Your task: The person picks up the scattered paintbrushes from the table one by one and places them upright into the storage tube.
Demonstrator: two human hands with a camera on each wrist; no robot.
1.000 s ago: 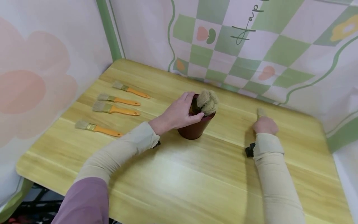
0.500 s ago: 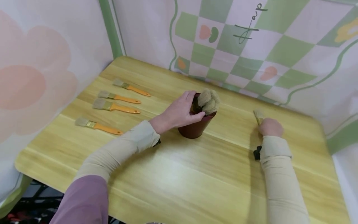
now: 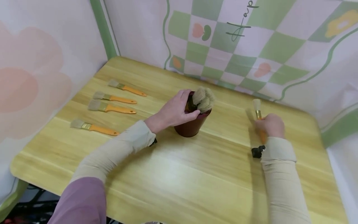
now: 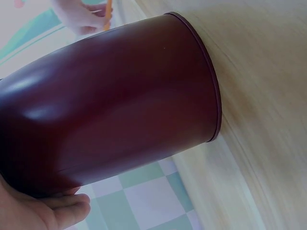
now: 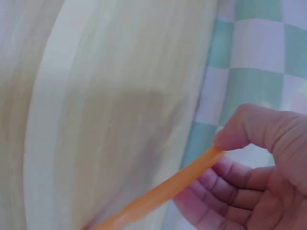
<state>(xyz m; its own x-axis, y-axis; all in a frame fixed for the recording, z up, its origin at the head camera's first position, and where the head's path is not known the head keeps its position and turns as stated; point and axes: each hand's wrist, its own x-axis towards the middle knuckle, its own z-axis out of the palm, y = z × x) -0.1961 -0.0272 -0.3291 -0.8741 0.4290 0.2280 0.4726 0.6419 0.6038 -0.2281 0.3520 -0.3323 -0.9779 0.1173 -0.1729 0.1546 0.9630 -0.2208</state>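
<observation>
My left hand [image 3: 176,109] holds a dark red tapered cup [image 3: 189,128] near its rim, thumb on the near side and fingers around the far side. Pale bristle heads of brushes [image 3: 203,99] poke out of its top; the rest of them is hidden inside. In the left wrist view the smooth wall of the cup [image 4: 124,96] fills most of the picture, its base at the tabletop. Off to the right, my right hand [image 3: 270,125] pinches a flat paintbrush [image 3: 257,109], bristles pointing up and away. Its orange handle [image 5: 163,190] lies between thumb and fingers in the right wrist view.
Several similar paintbrushes lie apart on the left of the wooden table [image 3: 173,180], among them a rear brush [image 3: 127,88] and a front brush [image 3: 95,127]. A checkered cloth wall [image 3: 221,56] borders the table's back edge, and another printed wall [image 3: 56,62] stands at the left.
The right hand has raised the paintbrush from the table and tilted it, so its ferrule and handle now show. It shifted slightly right. The left hand keeps its hold on the cup.
</observation>
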